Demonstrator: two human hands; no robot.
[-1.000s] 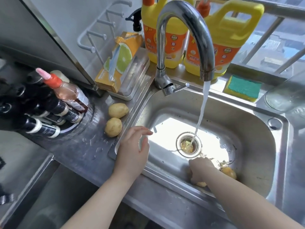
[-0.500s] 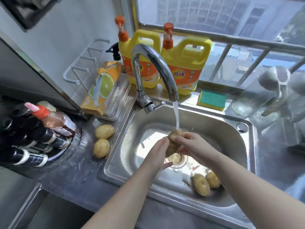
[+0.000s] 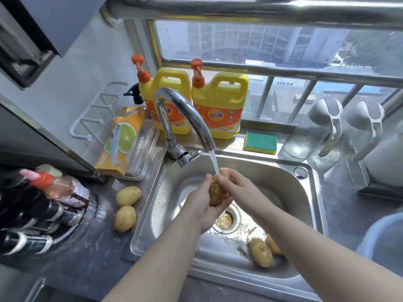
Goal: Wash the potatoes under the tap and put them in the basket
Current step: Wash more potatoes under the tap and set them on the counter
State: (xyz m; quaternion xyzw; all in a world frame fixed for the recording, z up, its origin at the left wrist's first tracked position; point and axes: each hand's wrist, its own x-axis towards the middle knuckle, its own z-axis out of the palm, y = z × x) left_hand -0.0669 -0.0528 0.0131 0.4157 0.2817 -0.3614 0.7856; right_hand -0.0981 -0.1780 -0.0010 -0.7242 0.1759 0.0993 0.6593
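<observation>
Both bare forearms are angling in from the lower edge, converging toward the middle. The left hand (image 3: pixel 201 207) is cupping the potato (image 3: pixel 216 192) from below and from the left, palm turned up, fingers curling round it. The right hand (image 3: pixel 238 185) is gripping its top from the right, fingers (image 3: pixel 224 178) bending over it.

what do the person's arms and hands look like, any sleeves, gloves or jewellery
The left hand and right hand are bare: no gloves, and no rings show. The left forearm and right forearm are bare too, with no sleeve, watch or bracelet in view up to the frame's edge.
</observation>
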